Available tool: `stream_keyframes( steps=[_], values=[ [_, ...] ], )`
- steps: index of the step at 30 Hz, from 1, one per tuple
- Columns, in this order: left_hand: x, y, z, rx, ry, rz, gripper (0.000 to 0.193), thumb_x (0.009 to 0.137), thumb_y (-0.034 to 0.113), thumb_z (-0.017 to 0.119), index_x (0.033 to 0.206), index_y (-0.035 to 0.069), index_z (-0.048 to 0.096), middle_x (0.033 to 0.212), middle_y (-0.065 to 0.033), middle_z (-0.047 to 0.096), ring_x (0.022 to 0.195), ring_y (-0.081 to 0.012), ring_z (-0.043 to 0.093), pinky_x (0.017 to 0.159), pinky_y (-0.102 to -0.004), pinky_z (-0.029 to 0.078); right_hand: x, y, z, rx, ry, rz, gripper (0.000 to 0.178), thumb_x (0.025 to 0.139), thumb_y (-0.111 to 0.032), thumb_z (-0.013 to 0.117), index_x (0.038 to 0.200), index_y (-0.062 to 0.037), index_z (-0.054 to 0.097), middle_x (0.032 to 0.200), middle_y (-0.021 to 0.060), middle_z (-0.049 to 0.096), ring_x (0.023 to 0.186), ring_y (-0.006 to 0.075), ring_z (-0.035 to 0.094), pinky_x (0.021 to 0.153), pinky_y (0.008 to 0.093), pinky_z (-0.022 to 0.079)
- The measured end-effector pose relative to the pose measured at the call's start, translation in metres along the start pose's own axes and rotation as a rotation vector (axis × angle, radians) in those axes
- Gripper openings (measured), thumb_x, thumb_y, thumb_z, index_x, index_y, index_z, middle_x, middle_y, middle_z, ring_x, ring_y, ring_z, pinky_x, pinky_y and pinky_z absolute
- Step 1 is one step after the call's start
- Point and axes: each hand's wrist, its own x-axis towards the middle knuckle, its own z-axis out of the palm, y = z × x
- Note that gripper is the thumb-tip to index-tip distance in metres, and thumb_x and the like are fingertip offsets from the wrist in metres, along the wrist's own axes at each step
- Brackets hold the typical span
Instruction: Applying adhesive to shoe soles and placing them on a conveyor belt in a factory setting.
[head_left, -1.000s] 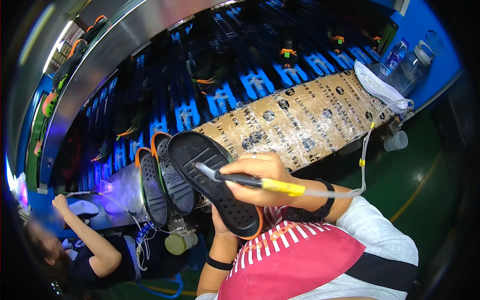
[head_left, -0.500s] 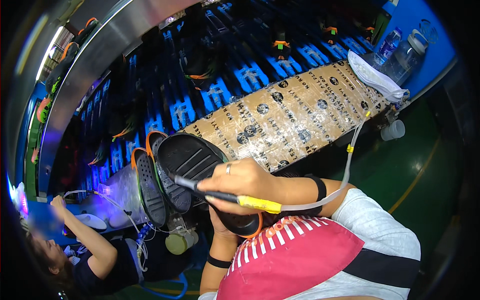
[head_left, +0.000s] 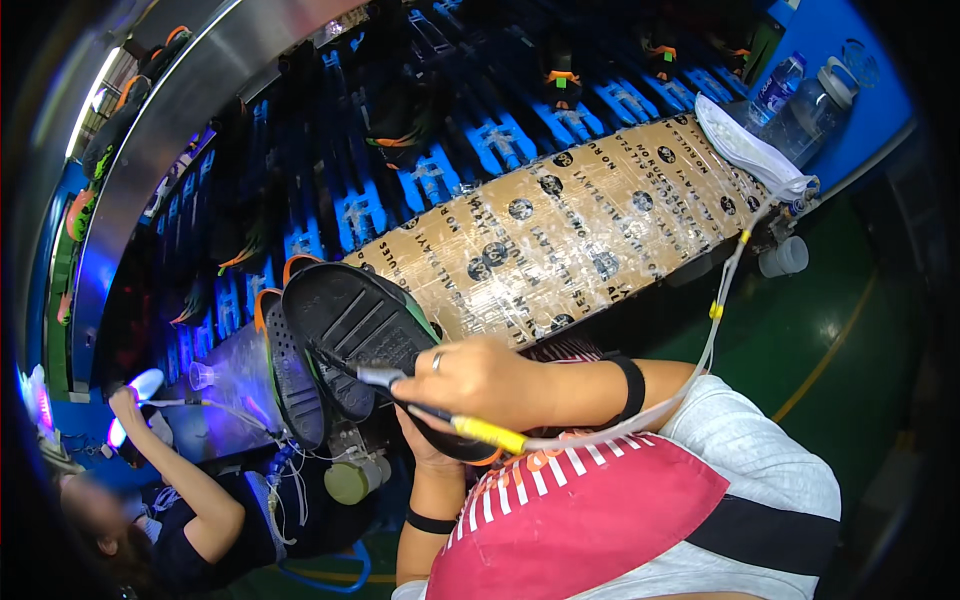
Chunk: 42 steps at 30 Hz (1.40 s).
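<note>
My right hand [head_left: 470,385] grips a brush [head_left: 425,407] with a black handle, yellow tape and a clear tube trailing from its end. The pale brush tip lies at the edge of a black clog [head_left: 365,310] turned sole up. Whether the bristles touch the sole I cannot tell. My left hand [head_left: 425,440] holds this clog from below at its near end, where an orange edge shows; most of its fingers are hidden. Just left, another black clog [head_left: 295,370] with holes and an orange strap leans on the bench end.
A cardboard-covered bench [head_left: 560,240] runs to the right beside a dark conveyor with blue racks [head_left: 500,145]. At its far end are a white tray [head_left: 740,150], a bottle [head_left: 775,90] and a jug [head_left: 820,105]. A co-worker's arm [head_left: 195,480] is at left.
The held clog and both my hands have shifted slightly left, and the brush tip has moved a little lower along the sole. The co-worker's hand holds a glowing white piece at left.
</note>
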Motion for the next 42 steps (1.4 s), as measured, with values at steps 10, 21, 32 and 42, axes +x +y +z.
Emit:
stream_keyframes(
  steps=[10,21,32,42],
  values=[
    [0.008,0.02,-0.016,0.073,-0.016,0.101,0.058,0.086,0.053,0.045,0.122,0.008,0.047,0.115,-0.0137,0.055,0.105,-0.0275,0.055,0.092,-0.0383,0.044,-0.011,0.001,0.004,0.075,0.045,0.054,0.019,0.071,-0.014,0.064,0.088,-0.0086,0.061,0.067,0.0072,0.052,0.06,0.0236,0.057,0.055,0.033,0.046],
    [0.014,0.03,-0.006,-0.074,-0.083,0.143,0.064,0.082,0.055,0.051,0.126,0.01,0.046,0.117,-0.0194,0.053,0.107,-0.0388,0.05,0.091,-0.0492,0.044,-0.019,0.002,0.015,0.164,0.012,0.062,0.022,0.069,-0.015,0.064,0.09,-0.0107,0.061,0.067,0.0062,0.053,0.064,0.025,0.059,0.055,0.0342,0.048],
    [0.02,0.054,-0.009,-0.039,-0.256,0.255,0.067,0.079,0.05,0.06,0.129,0.008,0.044,0.128,-0.0152,0.046,0.118,-0.031,0.042,0.096,-0.0453,0.042,-0.021,0.001,0.007,0.559,-0.275,0.276,0.024,0.075,-0.016,0.066,0.096,-0.0036,0.064,0.082,0.0149,0.064,0.075,0.0303,0.062,0.068,0.035,0.05],
    [0.014,0.072,-0.005,0.134,-0.332,0.268,0.069,0.078,0.051,0.061,0.13,0.009,0.042,0.125,-0.018,0.046,0.115,-0.0352,0.043,0.095,-0.0452,0.042,-0.021,0.004,0.004,0.623,-0.302,0.125,0.03,0.075,-0.009,0.071,0.104,-0.0069,0.065,0.073,0.0095,0.058,0.06,0.0239,0.057,0.055,0.0313,0.045]
  ],
)
